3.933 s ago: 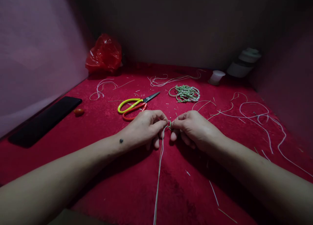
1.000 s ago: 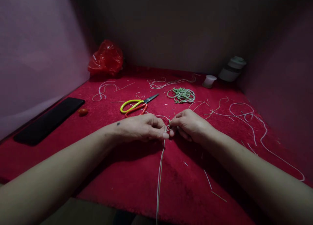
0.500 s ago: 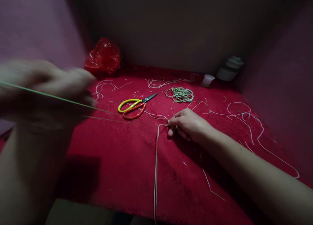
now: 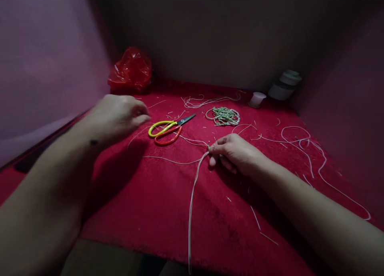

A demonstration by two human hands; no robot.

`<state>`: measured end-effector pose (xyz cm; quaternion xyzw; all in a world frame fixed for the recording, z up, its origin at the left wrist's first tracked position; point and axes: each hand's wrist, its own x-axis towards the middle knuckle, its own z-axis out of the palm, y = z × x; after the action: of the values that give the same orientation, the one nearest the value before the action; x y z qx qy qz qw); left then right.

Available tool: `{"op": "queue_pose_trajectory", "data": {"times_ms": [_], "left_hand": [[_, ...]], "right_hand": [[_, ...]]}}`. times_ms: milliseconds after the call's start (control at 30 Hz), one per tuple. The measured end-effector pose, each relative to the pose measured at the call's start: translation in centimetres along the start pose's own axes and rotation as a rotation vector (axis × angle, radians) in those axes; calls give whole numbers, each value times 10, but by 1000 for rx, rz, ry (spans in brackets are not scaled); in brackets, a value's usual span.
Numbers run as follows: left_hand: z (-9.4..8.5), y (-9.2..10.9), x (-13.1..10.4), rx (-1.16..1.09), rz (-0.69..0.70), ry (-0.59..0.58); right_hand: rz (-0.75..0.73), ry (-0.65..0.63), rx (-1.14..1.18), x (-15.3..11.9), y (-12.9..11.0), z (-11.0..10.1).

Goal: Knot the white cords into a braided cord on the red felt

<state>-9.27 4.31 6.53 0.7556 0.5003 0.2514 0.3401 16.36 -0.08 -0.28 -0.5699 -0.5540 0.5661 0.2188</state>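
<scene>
My right hand (image 4: 232,153) pinches a small greenish knot (image 4: 209,148) of thin cords near a pin on the red cloth. From this knot, pale cords (image 4: 192,200) hang toward the front edge, while a single strand (image 4: 174,162) lies slack to the left. Over the left part of the cloth, my left hand (image 4: 121,114) is raised with loosely curled fingers. Its thumb and forefinger tips look apart, and no cord shows between them. Scissors (image 4: 168,132) with one yellow and one red handle lie between the hands.
Behind the right hand is a green-and-white braided cord bundle (image 4: 226,117). A red plastic bag (image 4: 130,70), a small white spool-like cup (image 4: 257,99) and a white-lidded container (image 4: 285,85) stand at the back. Loose cord (image 4: 322,160) and clippings lie on the right. Walls rise on both sides.
My left hand has come from the far left toward the scissors. The green cords that stretched taut across it now lie slack on the cloth. My right hand keeps its pinch.
</scene>
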Motion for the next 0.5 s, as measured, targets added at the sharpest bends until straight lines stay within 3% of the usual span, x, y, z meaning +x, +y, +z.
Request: {"op": "queue_pose_trajectory", "data": {"times_ms": [33,133,200,333,500], "left_hand": [[10,9,-1,60,-38,23],[47,30,-5,-9,-127,-163],[66,35,-4,-83,-172,-162],[88,28,2,-93,-242,-255],[104,17,7,9,-145,-412]], "right_hand": [[-4,-6,12,0,0,0],[-2,-21,15,-1,-1,-1],[5,-23,4,-1,-1,-1],[10,-17,-4,-2,-2,-1],[-2,-23,-19,-1,-1,-1]]}}
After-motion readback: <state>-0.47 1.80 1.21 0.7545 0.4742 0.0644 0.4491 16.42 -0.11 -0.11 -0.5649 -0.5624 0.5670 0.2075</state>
